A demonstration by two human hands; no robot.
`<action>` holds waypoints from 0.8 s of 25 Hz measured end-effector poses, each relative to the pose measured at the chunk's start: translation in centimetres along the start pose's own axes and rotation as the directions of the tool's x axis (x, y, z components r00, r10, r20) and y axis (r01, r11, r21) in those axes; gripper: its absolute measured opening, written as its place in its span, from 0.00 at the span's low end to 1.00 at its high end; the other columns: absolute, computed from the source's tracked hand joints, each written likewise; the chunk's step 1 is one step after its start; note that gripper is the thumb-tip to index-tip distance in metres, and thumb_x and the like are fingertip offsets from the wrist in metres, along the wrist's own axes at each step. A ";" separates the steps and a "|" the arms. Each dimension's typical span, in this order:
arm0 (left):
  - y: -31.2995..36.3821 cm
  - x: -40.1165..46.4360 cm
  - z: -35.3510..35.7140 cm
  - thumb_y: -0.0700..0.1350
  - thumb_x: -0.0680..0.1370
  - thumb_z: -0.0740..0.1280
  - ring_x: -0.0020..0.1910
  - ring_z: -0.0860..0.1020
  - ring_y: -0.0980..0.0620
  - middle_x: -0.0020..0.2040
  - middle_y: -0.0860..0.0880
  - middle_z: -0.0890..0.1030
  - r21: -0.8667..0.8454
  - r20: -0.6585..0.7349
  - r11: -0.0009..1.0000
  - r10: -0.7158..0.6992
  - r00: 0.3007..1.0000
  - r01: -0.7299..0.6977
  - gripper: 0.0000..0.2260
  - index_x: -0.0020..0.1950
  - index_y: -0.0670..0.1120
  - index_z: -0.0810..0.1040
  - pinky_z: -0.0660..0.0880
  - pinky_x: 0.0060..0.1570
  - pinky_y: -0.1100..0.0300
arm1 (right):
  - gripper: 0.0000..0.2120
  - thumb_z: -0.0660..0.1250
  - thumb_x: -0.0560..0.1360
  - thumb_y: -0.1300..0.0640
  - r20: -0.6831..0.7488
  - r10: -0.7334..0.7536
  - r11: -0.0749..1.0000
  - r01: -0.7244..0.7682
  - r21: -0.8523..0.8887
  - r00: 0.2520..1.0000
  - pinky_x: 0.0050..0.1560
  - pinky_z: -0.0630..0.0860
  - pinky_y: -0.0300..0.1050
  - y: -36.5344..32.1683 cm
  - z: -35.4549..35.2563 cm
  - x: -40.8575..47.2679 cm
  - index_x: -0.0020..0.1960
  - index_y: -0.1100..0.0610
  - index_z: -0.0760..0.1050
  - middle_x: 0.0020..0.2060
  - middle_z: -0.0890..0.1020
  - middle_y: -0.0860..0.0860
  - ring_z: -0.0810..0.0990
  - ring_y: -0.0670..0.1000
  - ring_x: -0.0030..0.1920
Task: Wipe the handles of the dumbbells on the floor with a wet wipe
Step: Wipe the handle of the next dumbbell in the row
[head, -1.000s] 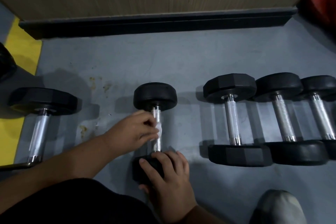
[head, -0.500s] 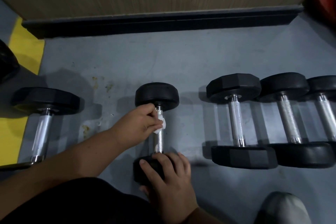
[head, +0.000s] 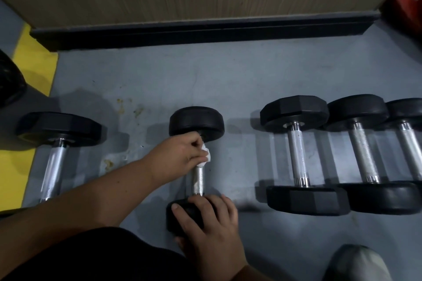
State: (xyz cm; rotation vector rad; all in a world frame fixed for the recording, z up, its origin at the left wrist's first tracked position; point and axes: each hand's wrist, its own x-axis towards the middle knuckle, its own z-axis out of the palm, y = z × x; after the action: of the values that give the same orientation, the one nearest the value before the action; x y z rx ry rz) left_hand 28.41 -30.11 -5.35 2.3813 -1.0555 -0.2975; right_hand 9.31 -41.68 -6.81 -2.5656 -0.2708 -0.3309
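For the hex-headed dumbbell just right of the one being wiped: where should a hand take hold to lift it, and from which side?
Grip the hex dumbbell by the middle of its knurled steel handle, coming from straight above. It lies flat on the floor, handle raised between the two heads. Another dumbbell crowds its right side, so fingers probably slip under more easily from the open left.

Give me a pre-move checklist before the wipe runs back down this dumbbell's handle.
1. Wet wipe pinched in left hand: ok.
2. Wipe against the handle, at its far end: ok.
3. Right hand steadying the near head: ok.
4. Lower handle free of fingers: ok.
5. Wipe still damp: cannot tell.
6. Hex dumbbell to the right stands apart: ok.
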 end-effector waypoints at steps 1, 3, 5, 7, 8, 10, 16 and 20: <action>0.2 -0.1 -0.2 0.52 0.78 0.66 0.38 0.73 0.59 0.43 0.54 0.75 0.004 -0.008 1.000 0.000 1.000 0.000 0.12 0.45 0.47 0.85 0.70 0.39 0.67 | 0.27 0.74 0.65 0.42 0.003 -0.004 1.000 0.004 -0.002 1.000 0.60 0.74 0.64 0.0 -0.1 0.0 0.64 0.42 0.80 0.58 0.82 0.51 0.79 0.56 0.57; 1.0 -0.6 0.0 0.49 0.79 0.67 0.41 0.76 0.58 0.46 0.53 0.78 -0.089 0.051 0.996 0.003 0.999 0.001 0.09 0.46 0.46 0.83 0.74 0.43 0.63 | 0.27 0.74 0.65 0.41 0.010 0.001 1.000 -0.001 -0.004 1.000 0.60 0.74 0.64 0.1 -0.1 0.1 0.64 0.42 0.80 0.58 0.82 0.51 0.80 0.56 0.57; 1.5 -2.2 0.5 0.48 0.81 0.66 0.46 0.76 0.59 0.49 0.52 0.79 -0.136 0.150 0.989 0.071 0.986 -0.050 0.06 0.50 0.46 0.80 0.75 0.50 0.61 | 0.29 0.75 0.64 0.40 0.015 0.015 1.000 -0.015 -0.003 1.000 0.60 0.74 0.64 0.0 -0.2 0.1 0.64 0.41 0.80 0.58 0.82 0.51 0.80 0.56 0.57; 1.5 -3.3 1.0 0.51 0.82 0.64 0.47 0.73 0.64 0.50 0.54 0.77 -0.172 0.204 0.976 0.167 0.965 -0.133 0.09 0.53 0.47 0.80 0.72 0.52 0.68 | 0.29 0.75 0.63 0.40 0.035 0.009 1.000 -0.009 0.000 0.999 0.60 0.74 0.63 0.0 -0.3 0.2 0.64 0.41 0.79 0.59 0.82 0.51 0.79 0.55 0.57; 1.4 -3.4 1.0 0.53 0.81 0.64 0.46 0.72 0.65 0.49 0.55 0.76 -0.188 0.214 0.974 0.166 0.963 -0.126 0.11 0.54 0.47 0.80 0.70 0.51 0.70 | 0.29 0.75 0.64 0.39 0.042 -0.006 1.000 0.006 -0.005 0.999 0.60 0.74 0.62 0.1 -0.3 0.3 0.64 0.41 0.79 0.59 0.82 0.51 0.79 0.55 0.57; 1.0 -2.5 0.7 0.57 0.79 0.66 0.44 0.73 0.66 0.47 0.58 0.75 -0.183 0.187 0.981 0.106 0.977 -0.072 0.13 0.50 0.48 0.80 0.68 0.47 0.72 | 0.27 0.74 0.66 0.39 0.044 -0.022 1.000 0.022 -0.016 0.999 0.60 0.74 0.61 0.3 -0.4 0.4 0.64 0.41 0.79 0.59 0.82 0.51 0.79 0.56 0.57; 0.8 -1.4 0.4 0.50 0.78 0.69 0.41 0.76 0.61 0.43 0.55 0.77 -0.215 0.031 0.974 -0.062 0.998 0.067 0.09 0.45 0.44 0.81 0.71 0.43 0.69 | 0.25 0.72 0.69 0.39 0.074 -0.056 0.998 0.055 0.020 0.996 0.57 0.73 0.57 0.6 -1.0 0.9 0.66 0.40 0.78 0.59 0.81 0.51 0.80 0.56 0.54; 1.5 -3.9 1.6 0.49 0.77 0.71 0.42 0.78 0.60 0.41 0.56 0.77 -0.283 0.101 0.958 -0.014 0.995 0.043 0.08 0.44 0.47 0.76 0.73 0.42 0.66 | 0.26 0.71 0.71 0.40 0.101 -0.135 0.991 0.132 0.037 0.986 0.56 0.72 0.54 1.7 -1.3 1.0 0.69 0.42 0.76 0.62 0.80 0.52 0.79 0.57 0.56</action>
State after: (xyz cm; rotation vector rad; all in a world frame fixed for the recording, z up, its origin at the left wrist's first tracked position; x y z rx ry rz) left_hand 24.20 -28.67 -5.88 2.1418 -0.9504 -0.5439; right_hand 10.47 -43.61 -6.28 -2.5439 -0.4835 -0.2413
